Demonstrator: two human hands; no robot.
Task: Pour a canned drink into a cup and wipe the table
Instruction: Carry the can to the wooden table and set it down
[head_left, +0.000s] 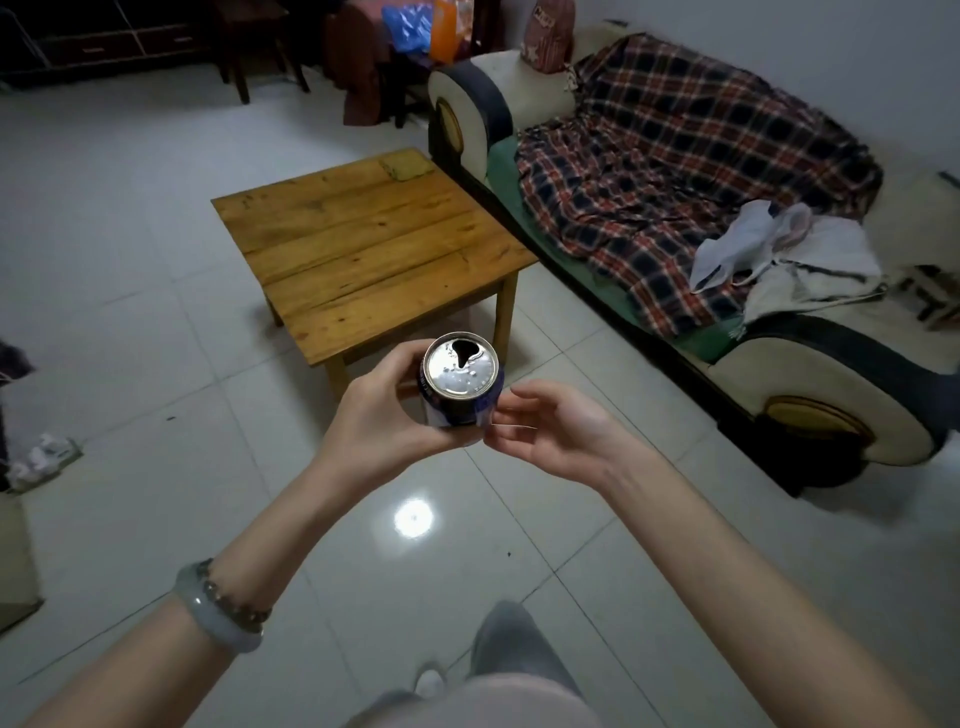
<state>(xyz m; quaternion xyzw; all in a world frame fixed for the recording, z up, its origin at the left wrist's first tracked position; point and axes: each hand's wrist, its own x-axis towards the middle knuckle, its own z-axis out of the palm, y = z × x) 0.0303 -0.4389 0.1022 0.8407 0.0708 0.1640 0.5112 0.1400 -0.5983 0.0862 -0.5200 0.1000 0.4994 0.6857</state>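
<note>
My left hand (384, 410) is wrapped round the can (460, 366), fingers curled behind its blue side and thumb on the near side. I hold it upright and level because the mouth is already open and the drink would slop out at any tilt. Drops sit on the silver lid by the opening. My right hand (550, 431) is just beside the can on the other side. Its fingers are loosely curved and apart and grip nothing I can make out. Whether the fingertips touch the can I cannot tell. I judge it is there to steady the can or take it over.

The can is in the air over the floor, just short of the near corner of the table (363, 244), not on it. I see no cup anywhere, so I judge the pour cannot start until one is found. A flat yellowish cloth (406, 167) lies at the table's far corner, out of the way of a pour yet in reach for the wiping. It looks like the wiper for later. Past the table's right edge is the sofa (810, 395) with a plaid blanket (675, 171)
</note>
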